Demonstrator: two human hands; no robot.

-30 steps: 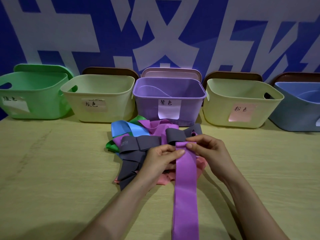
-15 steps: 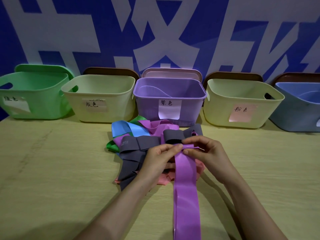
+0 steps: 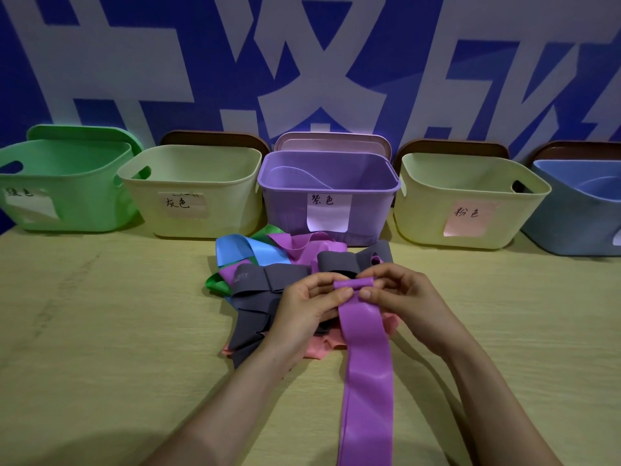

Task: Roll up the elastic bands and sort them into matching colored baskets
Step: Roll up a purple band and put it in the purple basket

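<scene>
Though dim, wood table (image 3: 100, 331), blue-white wall (image 3: 134, 62); L hand (image 3: 302, 311) & R hand (image 3: 406, 297) pinching purple band (image 3: 366, 348).

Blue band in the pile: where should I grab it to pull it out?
Pinch the blue band at its raised loop at its far-left end, coming from the left. The loop stands up open there, while its other end seems to run under the grey band, so you can probably hook it easily.
</scene>
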